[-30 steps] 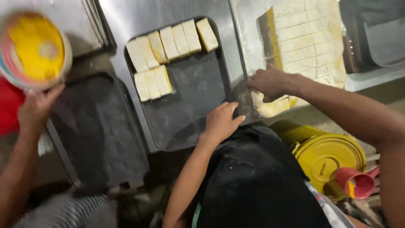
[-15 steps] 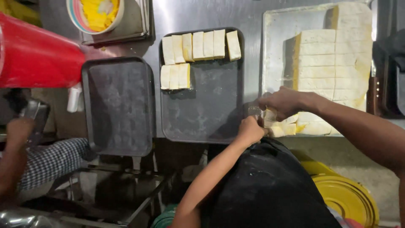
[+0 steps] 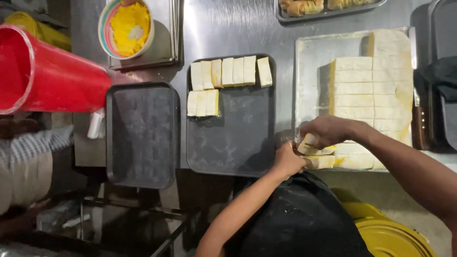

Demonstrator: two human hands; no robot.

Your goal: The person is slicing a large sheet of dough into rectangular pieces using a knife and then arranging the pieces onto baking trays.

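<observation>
Pale dough strips, both hands at the tray corner.
The left hand (image 3: 288, 161) and right hand (image 3: 326, 133) had moved together since a second before, fingers closed on one dough strip (image 3: 310, 145) at the light tray (image 3: 304, 71), beside the dark tray (image 3: 238, 147).

— What did the fingers (image 3: 318, 129) of the right hand have?
— A pale, soft dough strip (image 3: 310, 143), bent beneath them.
— And by the left hand's fingertips (image 3: 300, 162)?
— Another dough piece (image 3: 322, 162), flat, touching them, yellow filling at its far end.
</observation>
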